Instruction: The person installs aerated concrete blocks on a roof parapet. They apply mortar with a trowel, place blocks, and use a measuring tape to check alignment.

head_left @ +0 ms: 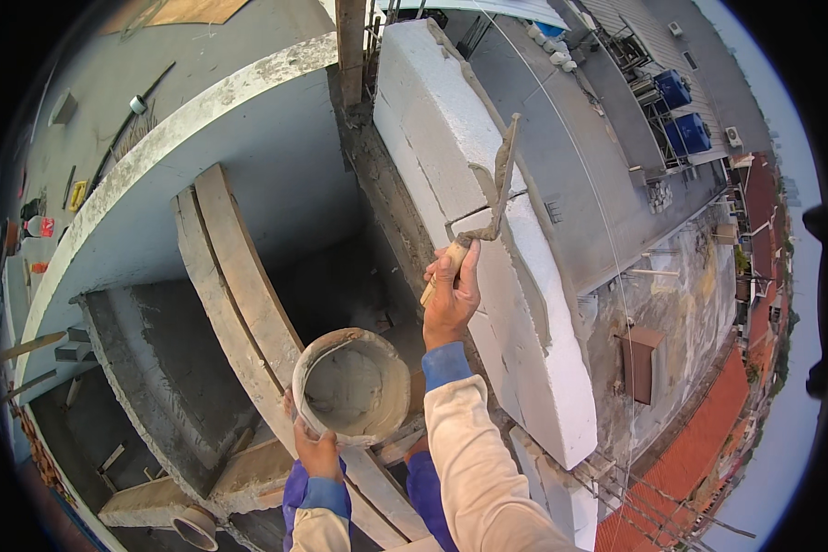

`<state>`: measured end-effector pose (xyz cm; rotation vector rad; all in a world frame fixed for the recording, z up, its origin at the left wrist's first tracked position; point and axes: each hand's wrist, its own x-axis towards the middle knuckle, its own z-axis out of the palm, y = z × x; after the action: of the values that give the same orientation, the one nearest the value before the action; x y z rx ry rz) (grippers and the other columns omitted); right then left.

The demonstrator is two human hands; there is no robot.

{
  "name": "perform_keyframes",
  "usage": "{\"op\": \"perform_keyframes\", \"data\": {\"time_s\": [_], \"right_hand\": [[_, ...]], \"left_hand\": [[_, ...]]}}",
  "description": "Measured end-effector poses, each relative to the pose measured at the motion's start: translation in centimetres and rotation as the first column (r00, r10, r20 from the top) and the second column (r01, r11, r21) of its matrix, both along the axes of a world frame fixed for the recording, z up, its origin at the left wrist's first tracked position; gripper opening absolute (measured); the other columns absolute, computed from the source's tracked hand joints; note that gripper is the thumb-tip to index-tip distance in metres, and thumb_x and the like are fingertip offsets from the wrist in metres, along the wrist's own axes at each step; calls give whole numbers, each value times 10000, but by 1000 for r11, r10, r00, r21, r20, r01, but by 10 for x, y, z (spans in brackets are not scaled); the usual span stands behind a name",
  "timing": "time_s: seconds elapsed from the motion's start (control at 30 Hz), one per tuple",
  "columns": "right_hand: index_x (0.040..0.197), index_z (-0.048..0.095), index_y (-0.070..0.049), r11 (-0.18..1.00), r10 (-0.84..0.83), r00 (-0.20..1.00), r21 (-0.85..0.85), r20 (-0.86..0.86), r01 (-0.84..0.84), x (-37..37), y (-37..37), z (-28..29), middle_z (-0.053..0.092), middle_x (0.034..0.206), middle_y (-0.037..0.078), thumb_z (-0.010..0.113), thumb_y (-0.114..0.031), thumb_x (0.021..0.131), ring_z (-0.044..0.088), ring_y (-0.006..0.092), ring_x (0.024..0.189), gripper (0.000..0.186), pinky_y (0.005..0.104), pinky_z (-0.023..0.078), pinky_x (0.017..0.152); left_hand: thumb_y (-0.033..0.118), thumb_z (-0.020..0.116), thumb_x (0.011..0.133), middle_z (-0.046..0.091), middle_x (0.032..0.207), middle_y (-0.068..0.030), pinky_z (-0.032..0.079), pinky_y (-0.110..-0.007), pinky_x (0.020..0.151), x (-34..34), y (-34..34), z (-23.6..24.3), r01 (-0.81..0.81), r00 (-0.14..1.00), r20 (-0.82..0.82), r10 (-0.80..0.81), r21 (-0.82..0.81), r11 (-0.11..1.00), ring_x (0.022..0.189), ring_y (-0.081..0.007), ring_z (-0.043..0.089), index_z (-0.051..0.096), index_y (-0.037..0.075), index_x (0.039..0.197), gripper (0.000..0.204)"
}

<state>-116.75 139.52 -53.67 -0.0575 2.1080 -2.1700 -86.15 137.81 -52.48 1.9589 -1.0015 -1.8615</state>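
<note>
My right hand (450, 294) grips the wooden handle of a mortar-coated trowel (500, 193), whose blade reaches over the top of a white block wall (460, 129). Grey mortar (545, 317) lies in a strip along the wall's top. My left hand (316, 446) holds the near-left rim of a round bucket (350, 386) with grey mix inside, over two wooden planks (235, 276) that span a dark opening.
A pale concrete edge (170, 129) curves along the left, above the dark opening (327, 276). Beyond the block wall lie a lower rooftop (543, 147), blue water tanks (688, 133) and red roofing (672, 469). A smaller bucket (193, 529) is at lower left.
</note>
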Motion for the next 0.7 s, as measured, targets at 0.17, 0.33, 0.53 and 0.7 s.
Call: {"op": "perform_keyframes", "data": {"time_s": [0.17,0.33,0.53,0.7], "right_hand": [[1431,544,-10,868,-58,908,429,-414,251,-41,-64,-39,642,1151,166,642,-211,1009,666,290,979,478,375,566,832],[1406,574,-28,857,20,924,483,-382,182,-58,-89,-40,638,1084,169,653,-132,970,659,338,980,455,415,558,809],[1409,590,-84,808,184,914,586,-362,69,-88,-105,-28,658,1049,156,689,-123,922,659,345,953,499,429,532,837],[1415,594,-109,745,299,905,667,-302,-24,-106,-129,-29,649,1018,168,680,-125,924,652,352,929,499,429,525,833]], "left_hand": [[-114,480,787,584,1348,-108,543,-276,567,4,1,-6,95,995,-40,-95,-5,995,976,-191,668,382,35,1498,733],[-106,472,788,571,1390,-115,562,-283,599,9,1,-14,182,981,-66,-181,2,983,1056,-206,669,371,23,1504,734],[-116,516,773,597,1326,-121,553,-288,764,-2,6,-6,143,987,-68,-146,-37,989,1089,-208,648,420,-13,1445,686],[-125,572,772,642,1201,-127,539,-279,736,-11,-1,3,118,988,-86,-130,-131,984,980,-191,670,460,-23,1391,638]]}}
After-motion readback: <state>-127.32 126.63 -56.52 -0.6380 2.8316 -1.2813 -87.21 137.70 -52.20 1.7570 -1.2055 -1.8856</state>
